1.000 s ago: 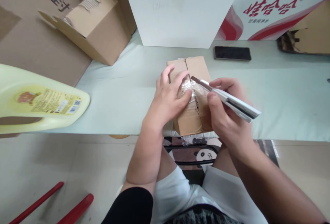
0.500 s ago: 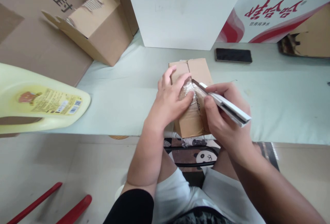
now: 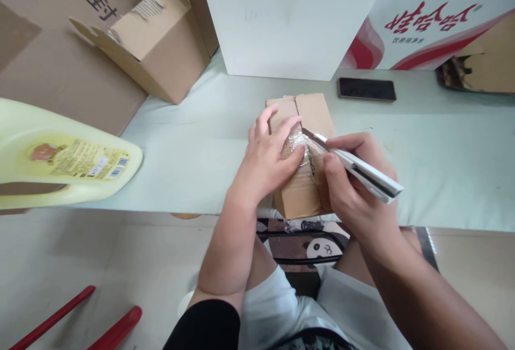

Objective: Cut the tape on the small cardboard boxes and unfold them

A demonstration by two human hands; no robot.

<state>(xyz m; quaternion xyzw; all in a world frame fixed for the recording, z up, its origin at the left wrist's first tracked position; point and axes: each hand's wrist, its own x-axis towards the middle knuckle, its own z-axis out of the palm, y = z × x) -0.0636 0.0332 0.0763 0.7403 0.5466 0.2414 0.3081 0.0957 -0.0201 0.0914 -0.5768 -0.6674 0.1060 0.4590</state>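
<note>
Fingers spread, our left hand (image 3: 269,159) rests on the carton (image 3: 300,186); our right hand (image 3: 360,186) pinches a cutter (image 3: 350,159) toward ten o'clock.

We see matt brown cardboard in the small carton (image 3: 300,197), with clear plastic tape (image 3: 298,140) on it, glossy and wrinkled. The cutter (image 3: 362,172) pairs a smooth white handle (image 3: 378,177), plastic by its look, with a dark metal blade (image 3: 313,138). On the desk (image 3: 193,167) we find pale green cloth (image 3: 177,135), matt and lightly creased. We note smooth yellow plastic on the jug (image 3: 88,132), dark glossy glass on the phone (image 3: 367,89), a smooth white face on the tall box (image 3: 289,22), and rough torn paper on the open carton (image 3: 177,55)
</note>
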